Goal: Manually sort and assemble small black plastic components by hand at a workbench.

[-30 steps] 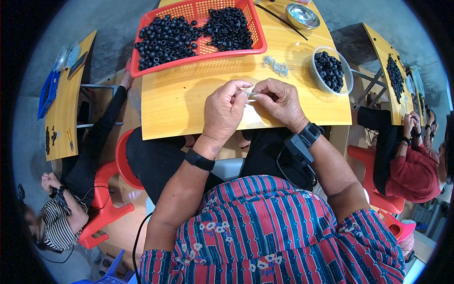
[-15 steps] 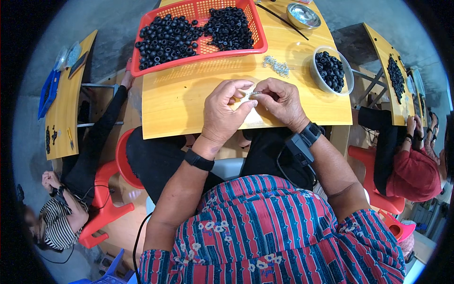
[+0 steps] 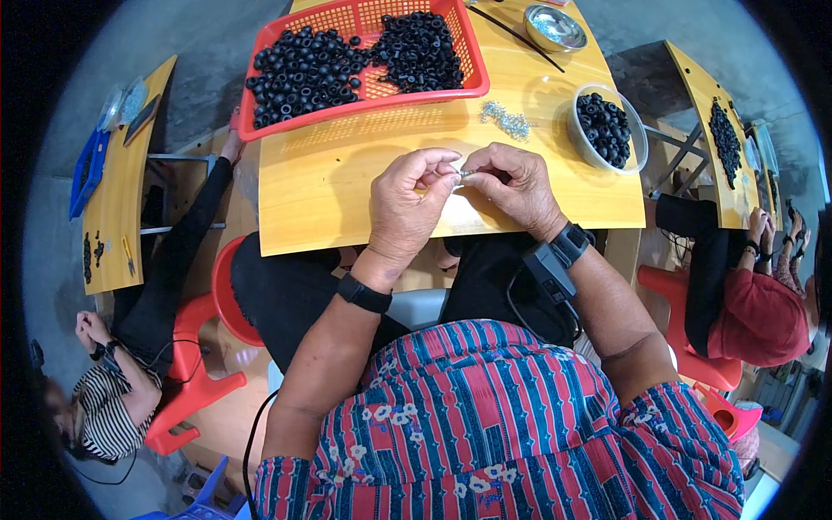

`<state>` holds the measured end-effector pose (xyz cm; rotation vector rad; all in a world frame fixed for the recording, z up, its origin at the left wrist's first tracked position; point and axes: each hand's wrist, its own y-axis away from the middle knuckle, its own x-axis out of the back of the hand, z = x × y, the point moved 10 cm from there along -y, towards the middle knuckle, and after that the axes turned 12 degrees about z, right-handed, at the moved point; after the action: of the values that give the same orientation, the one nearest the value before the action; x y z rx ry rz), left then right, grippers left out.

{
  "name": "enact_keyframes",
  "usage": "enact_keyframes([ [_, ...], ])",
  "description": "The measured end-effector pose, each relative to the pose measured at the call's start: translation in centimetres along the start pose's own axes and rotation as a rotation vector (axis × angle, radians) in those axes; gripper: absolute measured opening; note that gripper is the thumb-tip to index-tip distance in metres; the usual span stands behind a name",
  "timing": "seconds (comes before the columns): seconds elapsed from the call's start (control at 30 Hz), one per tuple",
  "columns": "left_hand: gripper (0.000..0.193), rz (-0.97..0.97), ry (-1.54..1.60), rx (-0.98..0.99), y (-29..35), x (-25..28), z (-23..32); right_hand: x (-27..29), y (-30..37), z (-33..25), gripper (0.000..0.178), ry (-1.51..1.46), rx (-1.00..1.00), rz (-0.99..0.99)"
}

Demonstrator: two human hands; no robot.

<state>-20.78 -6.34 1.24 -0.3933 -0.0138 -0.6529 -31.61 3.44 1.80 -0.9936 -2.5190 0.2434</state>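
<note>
thumb of the left hand [image 3: 405,201] has closed toward its forefinger, grip unclear; right hand [image 3: 517,189] pinches a small silvery piece [image 3: 465,172] mid-frame, probably for steadiness.

At the yellow table's [image 3: 321,195] left edge the basket [image 3: 373,107] is red, its pieces [image 3: 303,78] black; at the right edge the tub [image 3: 639,146] is clear, its contents [image 3: 602,130] black. The shirt [image 3: 511,407] shows pink and blue stripes with white flowers.

Head-worn fisheye camera: positioned above the near edge of the table [image 3: 316,191], directed downward at close range; field extends beyond both table sides.
</note>
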Motion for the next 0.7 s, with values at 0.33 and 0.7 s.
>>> enact_keyframes([
  [0.33, 0.026, 0.003, 0.028, 0.048, 0.02, 0.06, -0.36, -0.15, -0.01, 0.19, 0.004, -0.036, -0.026, -0.011],
  [0.7, 0.030, -0.009, 0.103, 0.114, -0.15, 0.03, -0.45, -0.17, -0.11, 0.12, 0.005, -0.008, -0.001, -0.030],
])
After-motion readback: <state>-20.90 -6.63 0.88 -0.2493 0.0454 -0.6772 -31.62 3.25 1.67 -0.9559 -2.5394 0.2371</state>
